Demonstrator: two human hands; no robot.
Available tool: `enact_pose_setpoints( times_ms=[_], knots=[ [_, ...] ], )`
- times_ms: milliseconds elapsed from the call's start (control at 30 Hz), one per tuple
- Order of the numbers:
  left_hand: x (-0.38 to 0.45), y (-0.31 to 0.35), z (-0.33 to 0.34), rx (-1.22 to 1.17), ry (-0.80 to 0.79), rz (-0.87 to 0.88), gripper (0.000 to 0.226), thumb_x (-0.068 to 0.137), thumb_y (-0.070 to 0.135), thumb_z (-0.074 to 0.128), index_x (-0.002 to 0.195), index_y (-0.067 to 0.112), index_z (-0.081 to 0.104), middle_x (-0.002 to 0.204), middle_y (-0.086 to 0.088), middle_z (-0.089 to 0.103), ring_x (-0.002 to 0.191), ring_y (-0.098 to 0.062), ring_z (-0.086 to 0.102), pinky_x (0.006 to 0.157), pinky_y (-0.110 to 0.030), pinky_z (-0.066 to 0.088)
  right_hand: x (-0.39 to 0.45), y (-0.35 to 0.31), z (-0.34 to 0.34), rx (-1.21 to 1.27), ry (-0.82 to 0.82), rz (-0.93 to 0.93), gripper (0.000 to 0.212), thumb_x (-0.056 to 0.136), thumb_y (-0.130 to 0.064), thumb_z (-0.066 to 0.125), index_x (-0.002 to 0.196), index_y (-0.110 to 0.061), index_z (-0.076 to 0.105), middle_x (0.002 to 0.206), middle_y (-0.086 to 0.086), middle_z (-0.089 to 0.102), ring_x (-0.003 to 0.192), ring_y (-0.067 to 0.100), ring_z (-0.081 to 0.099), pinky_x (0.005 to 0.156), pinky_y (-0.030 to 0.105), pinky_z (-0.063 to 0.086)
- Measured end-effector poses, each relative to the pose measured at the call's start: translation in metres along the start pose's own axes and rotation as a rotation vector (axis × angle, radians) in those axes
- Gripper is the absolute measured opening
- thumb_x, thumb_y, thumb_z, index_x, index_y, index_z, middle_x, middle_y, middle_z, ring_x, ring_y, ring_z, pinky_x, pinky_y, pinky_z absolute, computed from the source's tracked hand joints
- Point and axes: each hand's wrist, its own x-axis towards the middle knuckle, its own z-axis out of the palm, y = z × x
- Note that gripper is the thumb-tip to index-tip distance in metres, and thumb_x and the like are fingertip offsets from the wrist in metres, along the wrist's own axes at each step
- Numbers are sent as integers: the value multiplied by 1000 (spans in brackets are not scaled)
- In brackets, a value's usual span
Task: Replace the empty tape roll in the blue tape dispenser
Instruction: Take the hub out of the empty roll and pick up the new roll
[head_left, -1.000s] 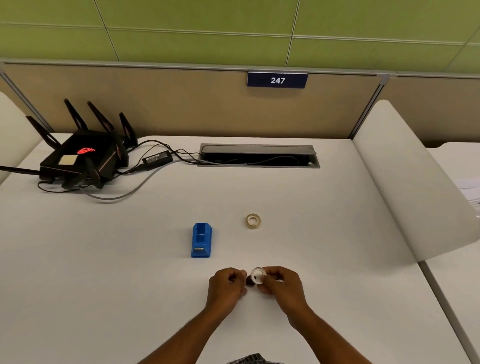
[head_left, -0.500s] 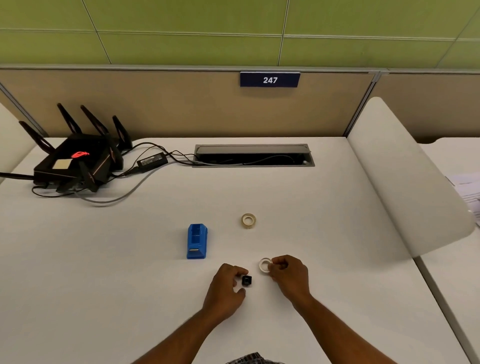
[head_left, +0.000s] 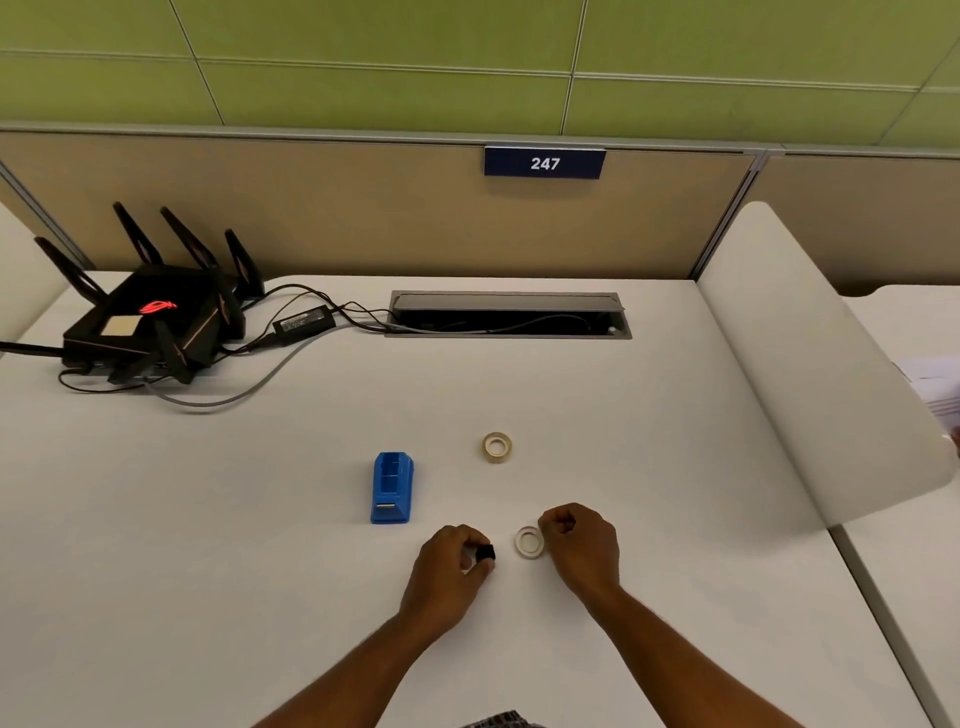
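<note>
Hub out of empty core, new roll waits.
Left hand (head_left: 451, 564) pinches black hub (head_left: 485, 553); right hand (head_left: 581, 540) curled, holds nothing, touching empty core (head_left: 529, 542) on table (head_left: 649, 441). New roll (head_left: 497, 446) beyond, near dispenser (head_left: 392, 487): light, stiff, prob. sticky at edge; take by outer rim.

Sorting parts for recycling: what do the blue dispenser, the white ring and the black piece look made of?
Blue dispenser: looks like moulded plastic, uniform colour, soft sheen. White ring: matte white, thin-walled; plastic or cardboard, unclear. Black piece in the left hand: likely dark plastic, too small to be sure.
</note>
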Motion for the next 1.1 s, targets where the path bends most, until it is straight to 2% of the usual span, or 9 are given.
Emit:
enact_pose_setpoints(
  times_ms=[133, 300, 433, 600, 700, 800, 1000, 1100],
  knots=[
    [15, 3, -9, -36, 25, -35, 22, 84, 27, 74, 104, 28, 64, 99, 13, 67, 91, -6, 64, 77, -7, 46, 13, -15, 5, -33, -37, -85, 6, 86, -24, 70, 83, -27, 74, 86, -10, 75, 83, 9, 69, 76, 29, 57],
    [36, 5, -19, -52, 57, -9, 20, 87, 23, 71, 105, 25, 64, 100, 9, 68, 94, -9, 67, 84, -18, 55, 38, -39, 12, -87, -88, -186, 15, 86, -26, 73, 101, -25, 75, 103, -5, 71, 92, 12, 67, 88, 32, 56],
    [50, 6, -22, -38, 79, -3, 25, 89, 24, 69, 113, 23, 64, 110, 7, 66, 101, -11, 63, 94, -26, 55, 59, -55, 19, -168, -140, -297, 37, 84, -28, 77, 120, -25, 67, 119, -3, 61, 95, 12, 67, 86, 28, 53],
    [60, 6, -26, -71, 86, 28, 26, 89, 24, 68, 115, 27, 64, 110, 8, 60, 100, -9, 62, 83, -11, 49, 84, -67, 31, -315, -243, -437, 71, 80, -29, 82, 144, -26, 50, 148, 0, 46, 124, 26, 57, 102, 37, 51],
    [63, 5, -27, -74, 73, 17, 27, 89, 26, 68, 116, 27, 64, 110, 10, 59, 100, -9, 61, 84, -12, 49, 92, -71, 39, -424, -302, -470, 81, 82, -39, 81, 152, -34, 41, 160, -4, 37, 136, 27, 47, 107, 38, 47],
    [67, 4, -26, -73, 71, -2, 28, 89, 27, 68, 117, 27, 64, 109, 12, 57, 99, -7, 60, 84, -12, 48, 97, -73, 45, -505, -285, -483, 76, 86, -41, 76, 152, -36, 40, 160, -6, 38, 139, 26, 43, 107, 39, 47],
    [65, 5, -27, -107, 65, -12, 28, 89, 26, 69, 117, 26, 64, 115, 6, 62, 104, -11, 62, 93, -24, 55, 100, -71, 40, -487, -236, -551, 50, 90, -30, 72, 138, -29, 59, 138, -6, 59, 121, 23, 54, 93, 35, 53],
    [64, 5, -28, -110, 67, -24, 28, 89, 27, 69, 117, 27, 64, 115, 7, 62, 103, -10, 61, 89, -19, 53, 96, -68, 38, -496, -224, -560, 48, 93, -32, 69, 140, -25, 59, 135, 1, 60, 120, 25, 55, 96, 35, 51]
  ],
)
